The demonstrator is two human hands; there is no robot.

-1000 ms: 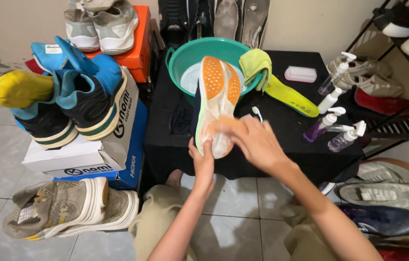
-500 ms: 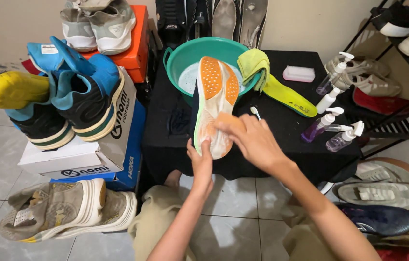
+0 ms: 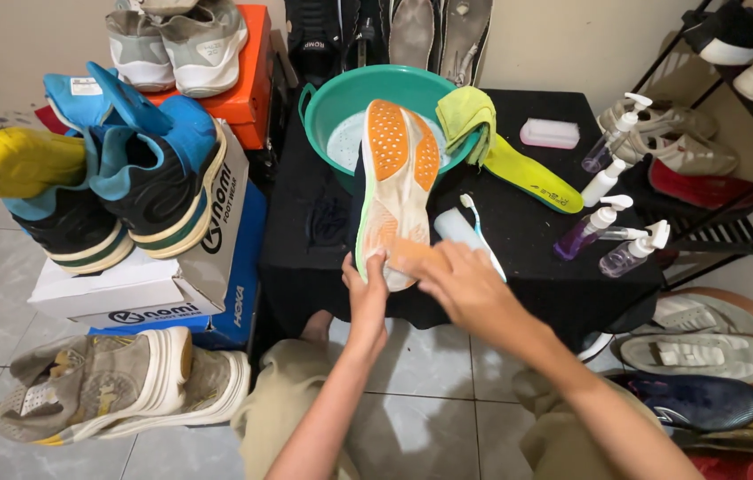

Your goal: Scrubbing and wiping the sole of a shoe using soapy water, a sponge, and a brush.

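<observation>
Gripping the upturned shoe [image 3: 392, 191]: left hand [image 3: 366, 298] fingers, closed.

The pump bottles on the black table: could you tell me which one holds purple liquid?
The pump bottle in the middle of the group holds purple liquid. The others beside it look clear or white.
</observation>
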